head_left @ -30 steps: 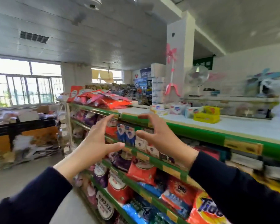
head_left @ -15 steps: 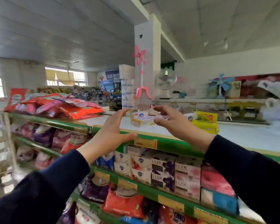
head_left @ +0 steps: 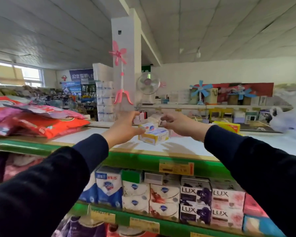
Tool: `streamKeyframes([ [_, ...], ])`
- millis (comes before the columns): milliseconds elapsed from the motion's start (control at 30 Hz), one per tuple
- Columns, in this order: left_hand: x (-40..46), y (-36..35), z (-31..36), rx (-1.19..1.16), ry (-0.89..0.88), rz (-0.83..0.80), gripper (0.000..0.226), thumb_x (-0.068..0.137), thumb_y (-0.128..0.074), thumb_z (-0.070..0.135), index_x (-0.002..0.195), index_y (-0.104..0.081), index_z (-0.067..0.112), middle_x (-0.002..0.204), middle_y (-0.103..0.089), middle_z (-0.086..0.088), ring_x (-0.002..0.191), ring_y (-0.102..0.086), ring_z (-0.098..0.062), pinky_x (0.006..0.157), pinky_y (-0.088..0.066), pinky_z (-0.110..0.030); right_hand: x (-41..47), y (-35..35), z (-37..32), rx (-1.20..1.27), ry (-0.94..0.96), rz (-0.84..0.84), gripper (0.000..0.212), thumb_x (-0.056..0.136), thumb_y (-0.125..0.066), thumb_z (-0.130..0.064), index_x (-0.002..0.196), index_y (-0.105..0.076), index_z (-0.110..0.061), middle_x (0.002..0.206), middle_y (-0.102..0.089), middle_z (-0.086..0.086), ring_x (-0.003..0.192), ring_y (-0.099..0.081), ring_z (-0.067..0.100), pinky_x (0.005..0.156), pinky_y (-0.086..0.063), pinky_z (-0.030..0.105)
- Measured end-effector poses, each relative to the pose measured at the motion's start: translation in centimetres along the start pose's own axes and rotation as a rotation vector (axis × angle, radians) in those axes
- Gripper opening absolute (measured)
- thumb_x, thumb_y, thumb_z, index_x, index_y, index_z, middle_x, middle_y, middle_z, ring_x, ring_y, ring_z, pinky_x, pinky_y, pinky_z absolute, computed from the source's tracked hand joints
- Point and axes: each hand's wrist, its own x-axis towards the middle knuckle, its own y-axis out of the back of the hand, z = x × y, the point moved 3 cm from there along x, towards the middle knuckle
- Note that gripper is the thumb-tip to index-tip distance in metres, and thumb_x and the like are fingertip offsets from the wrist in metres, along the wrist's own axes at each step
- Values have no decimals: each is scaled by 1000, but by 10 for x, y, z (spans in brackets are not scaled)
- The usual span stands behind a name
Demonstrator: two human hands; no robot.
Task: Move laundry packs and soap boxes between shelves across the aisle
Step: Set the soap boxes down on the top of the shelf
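A small stack of white and yellow soap boxes lies on the white top shelf. My left hand is at the stack's left side, fingers spread, thumb close to the boxes. My right hand hovers just right of and above the stack, fingers apart, holding nothing. Red and pink laundry packs are piled on the top shelf at the left. Both arms wear dark sleeves.
Below the green shelf edge, rows of soap boxes fill the second shelf, and more packs sit lower down. A yellow box lies farther right on top. A white pillar and fans stand behind.
The view has swung right and closer to the shelf. Both hands have reached forward and now flank the soap box stack on the top shelf.
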Motion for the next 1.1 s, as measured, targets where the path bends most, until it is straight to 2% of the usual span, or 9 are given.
streamKeyframes([
  [200, 60, -25, -22, 86, -5, -106, 78, 91, -71, 48, 154, -37, 16, 152, -51, -9, 131, -55, -27, 107, -47, -41, 40, -32, 14, -298, -86, -206, 74, 95, -64, -51, 157, -37, -21, 164, -37, 2, 147, -39, 24, 114, -31, 35],
  [300, 77, -35, -30, 105, 3, -168, 76, 91, -68, 53, 152, -41, 14, 149, -54, -8, 130, -56, -26, 99, -46, -33, 51, -46, 17, -347, -126, -245, 82, 90, -68, -57, 156, -37, -21, 161, -41, 3, 141, -43, 26, 105, -34, 33],
  [467, 91, -36, -45, 128, -63, -214, 59, 95, -68, 44, 143, -51, 14, 140, -60, -8, 119, -59, -27, 95, -51, -38, 57, -53, 11, -319, -128, -188, 72, 87, -73, -51, 150, -46, -28, 154, -49, 1, 134, -49, 26, 97, -38, 32],
  [533, 90, -24, -59, 114, -77, -260, 49, 97, -67, 35, 140, -54, 16, 136, -63, -8, 111, -59, -23, 84, -50, -34, 58, -47, 5, -338, -146, -191, 60, 87, -70, -58, 139, -59, -30, 139, -59, -4, 126, -54, 25, 89, -38, 29],
  [633, 85, 3, -91, 63, -43, -338, 44, 99, -66, 25, 142, -56, 19, 138, -60, -6, 115, -59, -22, 96, -51, -37, 64, -37, -9, -371, -172, -177, 42, 87, -59, -72, 98, -72, -34, 104, -67, -10, 94, -60, 15, 74, -39, 25],
  [767, 75, 29, -124, -43, 3, -410, 43, 100, -66, 19, 141, -56, 23, 128, -62, -2, 103, -62, -12, 79, -51, -22, 73, -40, -26, -457, -292, -240, 95, 73, -49, -92, 138, -61, -24, 150, -55, 6, 133, -53, 29, 109, -39, 43],
  [867, 74, 34, -133, -65, 18, -428, 43, 100, -66, 21, 142, -56, 26, 124, -61, 3, 102, -60, -9, 72, -47, -17, 78, -50, -34, -425, -324, -262, 99, 76, -43, -92, 151, -47, -28, 163, -39, 9, 147, -40, 34, 113, -36, 48],
  [1000, 74, 32, -134, -128, 31, -439, 46, 99, -68, 25, 141, -52, 30, 116, -60, 14, 103, -61, -8, 73, -48, -18, 76, -42, -28, -294, -369, -266, 94, 87, -33, -86, 159, -32, -25, 161, -41, 13, 134, -52, 36, 95, -48, 39],
  [1100, 72, 28, -136, -187, 51, -443, 52, 93, -76, 28, 137, -50, 35, 113, -60, 19, 100, -64, -5, 73, -52, -17, 66, -23, -12, -219, -376, -241, 83, 95, -32, -76, 153, -42, -17, 148, -56, 11, 114, -61, 27, 97, -52, 38],
])
